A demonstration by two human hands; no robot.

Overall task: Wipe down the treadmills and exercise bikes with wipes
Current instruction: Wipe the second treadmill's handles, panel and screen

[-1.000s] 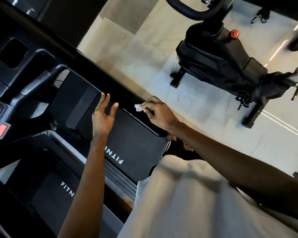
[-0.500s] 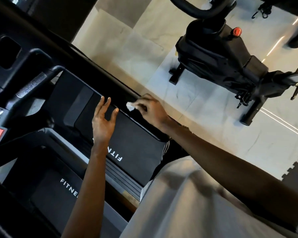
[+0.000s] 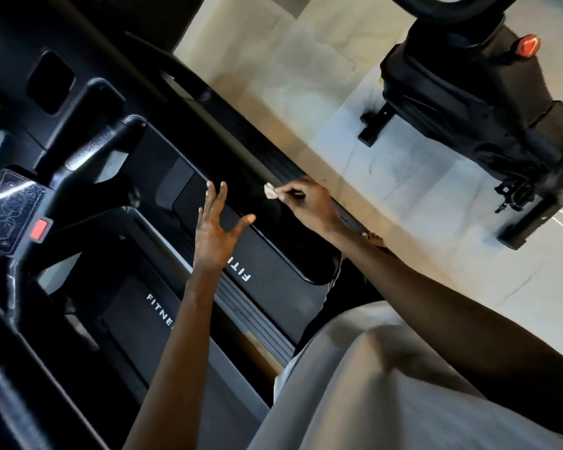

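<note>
A black treadmill fills the left and middle of the head view, its belt marked with white letters. My right hand pinches a small crumpled white wipe against the treadmill's dark side rail. My left hand hovers over the belt to the left of the wipe, fingers spread and holding nothing. A black exercise bike with a red knob stands on the pale tiled floor at the upper right.
The treadmill console with a red stop button sits at the left, and a handlebar runs above it. My pale shirt covers the lower right. Pale floor tiles lie between treadmill and bike.
My right hand has slid the wipe along the rail toward the upper left. My left hand has opened wider, thumb spread out. The view has shifted slightly.
</note>
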